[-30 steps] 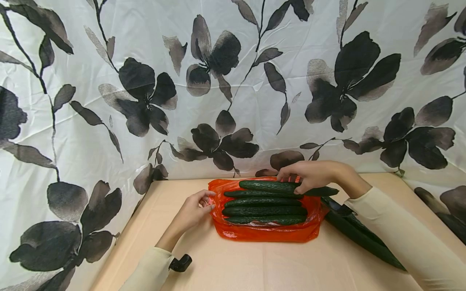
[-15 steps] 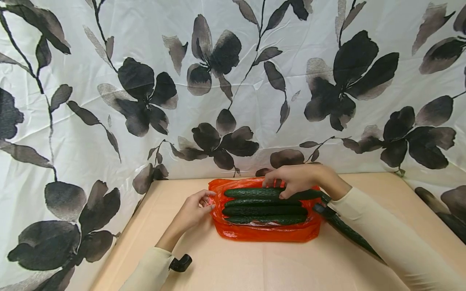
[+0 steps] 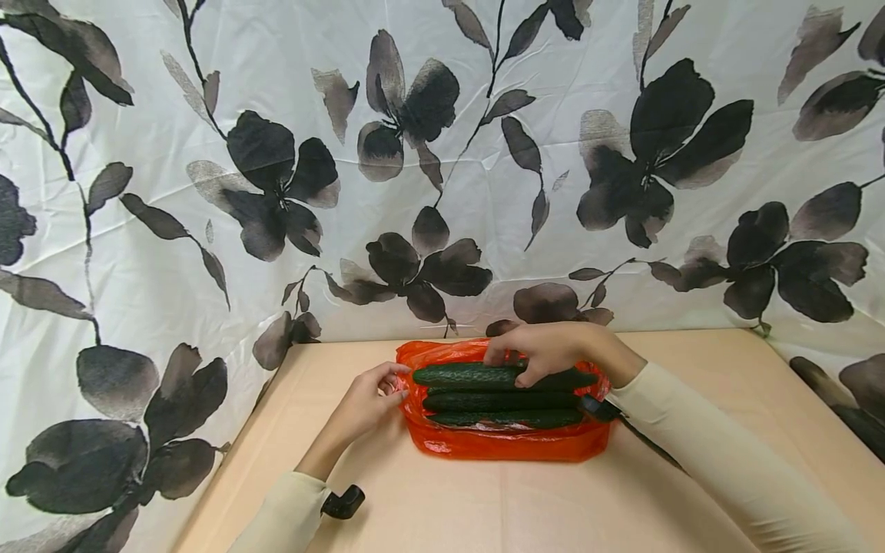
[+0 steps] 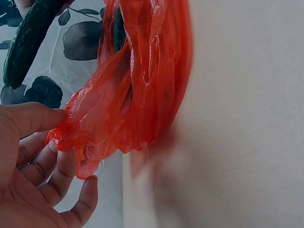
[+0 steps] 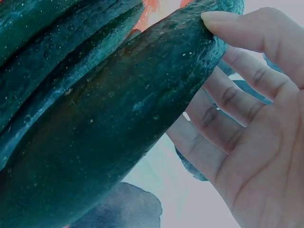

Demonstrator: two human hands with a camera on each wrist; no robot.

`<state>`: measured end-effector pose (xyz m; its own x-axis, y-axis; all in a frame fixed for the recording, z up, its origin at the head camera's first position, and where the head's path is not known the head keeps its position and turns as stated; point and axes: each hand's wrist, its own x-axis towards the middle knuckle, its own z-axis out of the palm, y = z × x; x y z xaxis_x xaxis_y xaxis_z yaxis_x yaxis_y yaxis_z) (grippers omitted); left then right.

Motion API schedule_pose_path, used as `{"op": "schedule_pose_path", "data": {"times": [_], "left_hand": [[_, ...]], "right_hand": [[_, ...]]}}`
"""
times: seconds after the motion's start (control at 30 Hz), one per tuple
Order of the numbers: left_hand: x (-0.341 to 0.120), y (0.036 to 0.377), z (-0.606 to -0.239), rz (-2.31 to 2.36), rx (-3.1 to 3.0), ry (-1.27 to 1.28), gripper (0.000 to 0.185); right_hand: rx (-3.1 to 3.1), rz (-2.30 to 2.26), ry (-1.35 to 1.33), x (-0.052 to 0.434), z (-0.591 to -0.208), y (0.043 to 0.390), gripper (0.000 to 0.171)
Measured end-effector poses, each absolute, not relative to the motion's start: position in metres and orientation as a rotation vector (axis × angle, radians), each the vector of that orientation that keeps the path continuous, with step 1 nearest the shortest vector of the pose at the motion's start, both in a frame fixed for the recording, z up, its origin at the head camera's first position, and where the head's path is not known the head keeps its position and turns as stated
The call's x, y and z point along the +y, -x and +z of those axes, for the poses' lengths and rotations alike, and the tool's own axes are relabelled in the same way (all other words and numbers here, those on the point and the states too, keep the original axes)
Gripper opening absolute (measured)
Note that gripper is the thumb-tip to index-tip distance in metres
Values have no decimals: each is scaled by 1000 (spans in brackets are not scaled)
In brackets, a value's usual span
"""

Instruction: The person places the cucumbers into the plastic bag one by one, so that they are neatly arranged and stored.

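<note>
A red plastic bag [image 3: 512, 447] lies on the table with several dark green cucumbers [image 3: 501, 402] side by side in its opening. My right hand [image 3: 553, 349] grips one cucumber [image 3: 456, 375] from above, thumb on the near side and fingers on the far side. In the right wrist view this cucumber [image 5: 133, 114] fills the foreground, beside others [image 5: 52, 57]. My left hand [image 3: 366, 399] pinches the bag's left edge. Seen from the left wrist, the crumpled bag [image 4: 142, 85] is caught between thumb and fingers, and the held cucumber [image 4: 28, 42] shows at upper left.
A dark green sliver [image 3: 653, 444] shows right of the bag, mostly hidden by my right sleeve [image 3: 698, 438]. The light table [image 3: 442, 507] meets a white floral cloth [image 3: 512, 192] at its back edge. A small black camera [image 3: 343, 502] sits on my left wrist.
My right hand has moved the cucumber left and toward me, from the bag's back right edge to over the other cucumbers. My left hand has stayed at the bag's edge.
</note>
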<state>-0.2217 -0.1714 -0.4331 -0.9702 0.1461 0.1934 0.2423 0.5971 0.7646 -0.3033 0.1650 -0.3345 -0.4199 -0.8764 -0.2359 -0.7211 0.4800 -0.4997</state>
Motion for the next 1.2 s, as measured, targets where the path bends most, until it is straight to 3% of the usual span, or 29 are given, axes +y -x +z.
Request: {"op": "schedule_pose_path", "data": {"times": [1.2], "left_hand": [[-169, 220, -433, -1344, -2702, 323, 36]], "right_hand": [[2260, -360, 1276, 149, -387, 311, 43]]}}
